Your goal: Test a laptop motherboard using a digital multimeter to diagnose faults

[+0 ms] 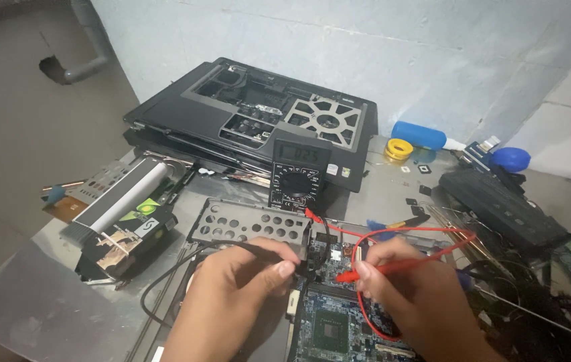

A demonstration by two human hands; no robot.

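1. We are holding a black probe (268, 249) in our left hand (235, 288), fingers pinched shut round its thin body, tip angled down toward the blue circuit board (329, 325) lying on the worktop (37, 295) right under both hands.
2. Our right hand (409, 288) is clamping the red probe (392, 267) the same way, pen-style, tip pointing left at the board's upper edge.
3. The probes are looking light, stiff and slim; we are judging the plastic shaft near the tip as the spot to grip, for steadiness.
4. The red lead (426, 234) is looping loosely above our right hand, soft and springy, and probably tugging a little on the probe.
5. The board is looking rigid but fragile, crowded with small parts, so we are treating its edges as the safe place to hold.
6. The multimeter (299, 175) is standing propped behind the board, against the stripped laptop chassis (252, 114); a perforated metal bracket (252, 224) is lying just left of it.
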